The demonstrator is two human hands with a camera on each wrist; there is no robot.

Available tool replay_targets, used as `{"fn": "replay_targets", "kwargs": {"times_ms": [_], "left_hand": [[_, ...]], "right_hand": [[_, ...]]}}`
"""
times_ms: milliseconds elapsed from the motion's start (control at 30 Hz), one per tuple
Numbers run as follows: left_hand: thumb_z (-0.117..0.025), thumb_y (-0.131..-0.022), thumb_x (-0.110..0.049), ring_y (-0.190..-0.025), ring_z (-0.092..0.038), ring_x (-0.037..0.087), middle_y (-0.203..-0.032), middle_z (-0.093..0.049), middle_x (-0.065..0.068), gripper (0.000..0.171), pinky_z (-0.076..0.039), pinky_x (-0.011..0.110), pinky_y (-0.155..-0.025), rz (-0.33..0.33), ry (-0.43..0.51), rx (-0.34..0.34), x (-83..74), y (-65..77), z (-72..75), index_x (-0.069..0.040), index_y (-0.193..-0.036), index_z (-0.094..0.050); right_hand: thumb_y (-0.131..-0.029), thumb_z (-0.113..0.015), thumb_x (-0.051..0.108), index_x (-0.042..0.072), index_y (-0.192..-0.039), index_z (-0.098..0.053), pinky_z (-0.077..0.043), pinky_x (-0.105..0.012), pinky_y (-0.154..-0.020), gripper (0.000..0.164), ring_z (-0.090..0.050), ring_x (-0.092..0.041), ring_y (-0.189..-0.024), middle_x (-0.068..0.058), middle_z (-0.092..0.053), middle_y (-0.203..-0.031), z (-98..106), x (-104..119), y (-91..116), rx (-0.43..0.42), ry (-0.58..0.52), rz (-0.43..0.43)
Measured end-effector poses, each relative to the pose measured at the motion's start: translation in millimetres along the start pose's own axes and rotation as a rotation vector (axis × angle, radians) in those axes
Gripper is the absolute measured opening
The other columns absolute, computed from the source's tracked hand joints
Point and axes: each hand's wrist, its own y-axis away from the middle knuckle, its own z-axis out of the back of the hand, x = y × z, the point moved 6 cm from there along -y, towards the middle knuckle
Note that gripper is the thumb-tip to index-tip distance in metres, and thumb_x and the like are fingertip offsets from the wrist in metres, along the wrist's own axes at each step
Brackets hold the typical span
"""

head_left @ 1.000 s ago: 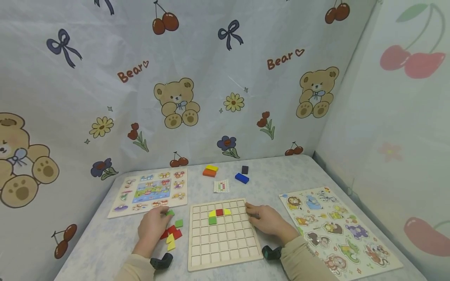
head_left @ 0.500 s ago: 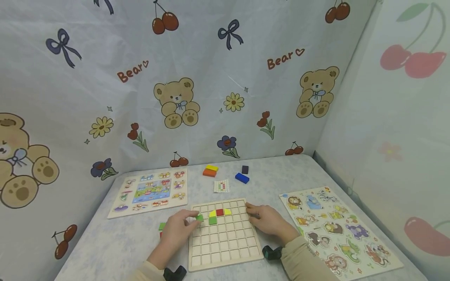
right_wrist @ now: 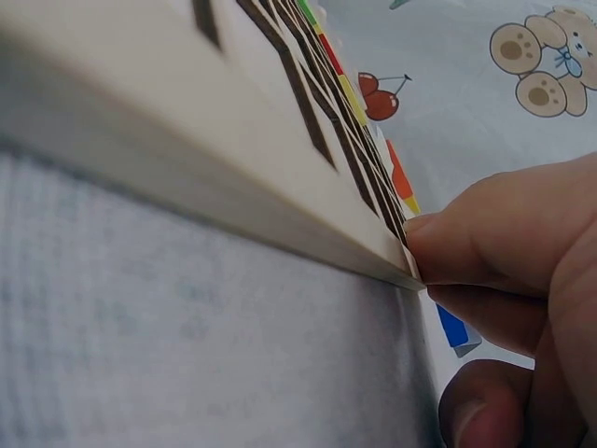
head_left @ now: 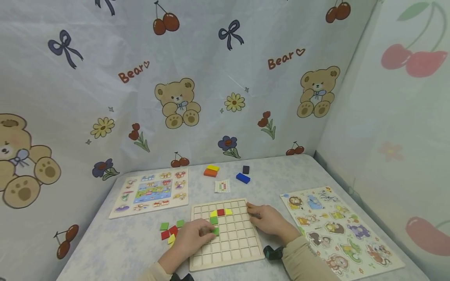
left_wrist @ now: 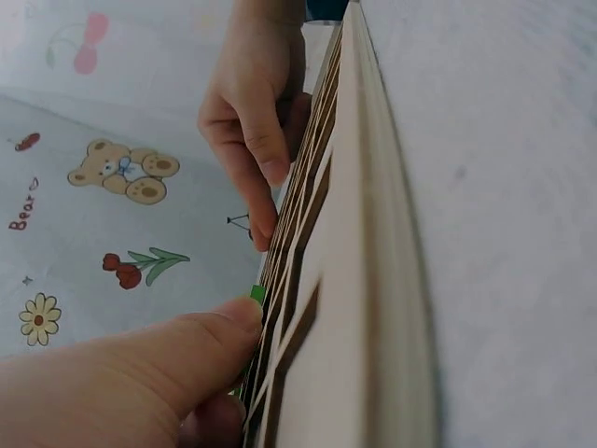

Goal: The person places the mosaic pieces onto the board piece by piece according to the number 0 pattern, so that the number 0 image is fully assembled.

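My left hand (head_left: 192, 237) pinches a green square tile (head_left: 216, 232) between thumb and fingers, low over the wooden grid board (head_left: 242, 253). That tile sits just below another green tile (head_left: 213, 220) lying in a cell. Above these, a red square (head_left: 220, 212) lies between two yellow pieces, the right one a yellow corner piece (head_left: 228, 212). In the left wrist view the thumb presses close to the green tile's edge. My right hand (head_left: 267, 221) grips the board's upper right edge, its thumb on top in the right wrist view, other fingers at the side.
Loose red tiles (head_left: 165, 235), green and yellow ones lie left of the board. Behind it are a small pattern card (head_left: 222, 186), a blue block (head_left: 243, 178), a black block (head_left: 246, 169) and an orange block (head_left: 210, 173). Picture puzzles (head_left: 121, 195) flank both sides.
My left hand has picked up a green tile from the loose pile and carried it right onto the board, then down below the other green tile. The right hand has stayed on the edge.
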Motion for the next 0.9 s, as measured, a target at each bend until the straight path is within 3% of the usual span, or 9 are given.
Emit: {"fn": "replay_targets", "kwargs": {"times_ms": [67, 300, 600, 733, 900], "left_hand": [[-0.083, -0.086, -0.039, -0.059, -0.050, -0.001, -0.081, -0.064, -0.023, 0.014, -0.041, 0.022, -0.052, -0.012, -0.006, -0.001, 1.6, -0.1, -1.9, -0.039, -0.098, -0.078], [-0.083, -0.088, -0.032, -0.064, -0.053, -0.003, -0.111, -0.071, -0.016, 0.009, -0.044, 0.021, -0.053, -0.067, 0.023, -0.010, 1.9, 1.3, -2.4, -0.037, -0.091, -0.076], [-0.081, -0.090, -0.028, -0.064, -0.052, -0.001, -0.097, -0.068, -0.022, 0.010, -0.043, 0.021, -0.055, -0.053, 0.013, -0.017, 3.6, 0.0, 0.5, -0.037, -0.089, -0.076], [-0.080, -0.091, -0.033, -0.065, -0.052, -0.001, -0.098, -0.068, -0.023, 0.001, -0.043, 0.021, -0.057, -0.048, -0.006, -0.025, 4.3, -2.8, 1.2, -0.032, -0.091, -0.079], [-0.078, -0.092, -0.039, -0.066, -0.052, -0.001, -0.102, -0.068, -0.022, 0.011, -0.043, 0.021, -0.058, -0.034, -0.022, -0.020, 4.5, -6.5, 0.1, -0.028, -0.092, -0.081]], "right_hand": [[-0.100, -0.065, 0.016, 0.005, -0.136, -0.066, -0.040, -0.055, -0.113, 0.038, -0.049, -0.034, -0.142, -0.005, -0.054, -0.153, -0.4, -0.3, 0.4, -0.002, -0.001, 0.004], [-0.100, -0.065, 0.018, 0.007, -0.137, -0.066, -0.040, -0.054, -0.113, 0.039, -0.049, -0.032, -0.143, -0.002, -0.054, -0.153, -2.5, -1.7, 0.0, 0.000, 0.009, -0.006], [-0.100, -0.065, 0.018, 0.006, -0.137, -0.066, -0.040, -0.055, -0.114, 0.039, -0.049, -0.033, -0.143, -0.003, -0.053, -0.154, -2.8, -0.5, -1.4, 0.004, -0.001, 0.001], [-0.100, -0.065, 0.017, 0.005, -0.137, -0.065, -0.040, -0.054, -0.114, 0.039, -0.049, -0.033, -0.143, -0.005, -0.053, -0.154, -2.3, -0.3, -2.1, 0.003, 0.006, 0.007], [-0.100, -0.065, 0.018, 0.005, -0.137, -0.065, -0.040, -0.053, -0.114, 0.039, -0.048, -0.032, -0.143, -0.003, -0.053, -0.154, -0.6, -0.8, -1.5, 0.002, -0.001, -0.016]]}}
